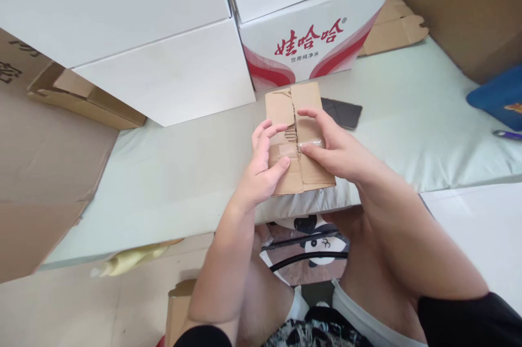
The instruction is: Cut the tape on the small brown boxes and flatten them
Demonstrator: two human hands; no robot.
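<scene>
A small brown cardboard box lies on the pale green cloth surface near its front edge. Its two top flaps meet along a ragged, torn seam, with pieces of clear tape across it. My left hand grips the box's left side, thumb on the top flap and fingers curved above it. From the right, my right hand holds the other flap, its thumb pressed on the tape by the seam and its index finger reaching over the top. A dark phone lies just beyond the box, partly hidden by the right hand.
White cartons are stacked at the back, and one carton bears red lettering. Large brown cardboard boxes stand at the left and right. A blue object and a pen lie at the right edge.
</scene>
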